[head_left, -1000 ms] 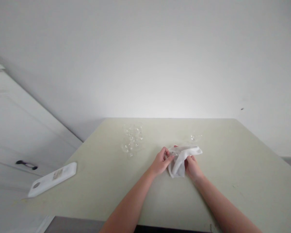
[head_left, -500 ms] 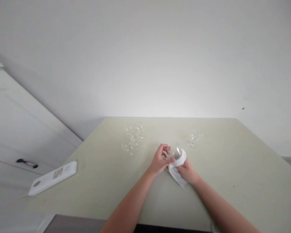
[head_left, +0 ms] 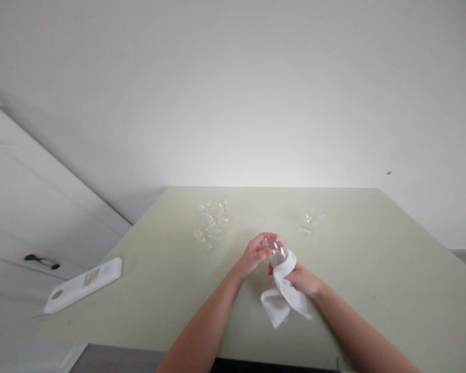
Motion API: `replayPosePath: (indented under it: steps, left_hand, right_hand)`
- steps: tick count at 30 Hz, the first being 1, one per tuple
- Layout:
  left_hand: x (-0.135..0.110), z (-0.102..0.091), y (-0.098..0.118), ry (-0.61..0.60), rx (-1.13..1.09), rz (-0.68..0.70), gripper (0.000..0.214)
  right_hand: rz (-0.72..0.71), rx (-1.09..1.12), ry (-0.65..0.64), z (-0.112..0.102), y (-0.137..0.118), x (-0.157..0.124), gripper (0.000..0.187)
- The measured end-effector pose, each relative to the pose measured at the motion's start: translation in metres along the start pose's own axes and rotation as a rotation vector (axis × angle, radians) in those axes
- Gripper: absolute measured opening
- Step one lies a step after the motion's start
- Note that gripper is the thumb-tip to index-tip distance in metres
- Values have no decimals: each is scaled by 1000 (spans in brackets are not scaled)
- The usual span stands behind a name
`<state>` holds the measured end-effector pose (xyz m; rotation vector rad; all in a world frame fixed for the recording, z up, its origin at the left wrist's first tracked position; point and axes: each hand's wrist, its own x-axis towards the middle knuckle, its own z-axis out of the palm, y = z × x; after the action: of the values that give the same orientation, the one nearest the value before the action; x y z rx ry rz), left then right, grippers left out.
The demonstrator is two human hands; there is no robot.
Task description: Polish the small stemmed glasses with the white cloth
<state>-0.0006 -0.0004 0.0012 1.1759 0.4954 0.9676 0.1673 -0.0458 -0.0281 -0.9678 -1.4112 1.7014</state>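
Note:
Between my hands, above the table, is a clear glass (head_left: 275, 245), tilted with its rim toward the upper left. My left hand (head_left: 255, 253) grips the glass near its rim, fingers curled around the far side and thumb in front. A white cloth (head_left: 285, 282) wraps the lower part of the glass, its loose ends hanging toward me. My right hand (head_left: 302, 278) is closed on the cloth and presses it round the glass; some of its fingers are hidden behind the cloth.
Several clear glasses (head_left: 213, 220) stand clustered on the pale green table (head_left: 159, 290) at the left. Another clear glass (head_left: 308, 224) is at the right, beyond my hands. A white flat, long object (head_left: 83, 285) lies at the left edge, by a white cabinet (head_left: 34, 207).
The glass has turned, and its rim now tips toward my left hand. My left fingers have closed round the rim. The cloth has unfolded and hangs lower toward me.

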Motion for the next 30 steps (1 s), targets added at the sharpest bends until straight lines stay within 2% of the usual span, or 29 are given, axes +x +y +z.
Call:
replayPosePath:
  steps: [1,5,7,10,12,14,17,20,23,25,27,30]
  left_hand:
    - [0,0,-1,-11,-1,9,65]
    - [1,0,-2,93,106,31,64]
    - [0,0,0,68,78,-6,63]
    - [-1,1,3,-35,-11,-59,63]
    - [-1,1,3,-21,-1,-55,65]
    - [0,1,1,38,67,-42,68]
    - [1,1,-1,86,154,-27,69]
    - [1,2,1,49,95,-34,64]
    - [-1,3,4,-15,15,-49,62]
    - [-1,3,4,1,-18,-20,62]
    - [0,2,3,75,-68,38,62]
    - [3,-1,3,218,-147,148,65]
  right_hand:
    - [5,-1,3,0,1,0,38]
    - [-142,-64,200,1,1,3,41]
    - [-78,-25,138,0,0,1,39]
    - [51,53,18,-2,-1,-2,37]
    - [29,26,77,-2,0,-1,38]
    - [-54,-32,162,0,2,3,40]
    - [-152,-70,198,3,3,7,41]
    - [-73,16,180,3,0,4,38]
    - [29,187,95,1,-6,-4,35]
    - [49,277,66,0,-10,-6,31]
    - [57,343,121,-1,-14,-3,27]
    - [11,485,323,-1,-17,6,27]
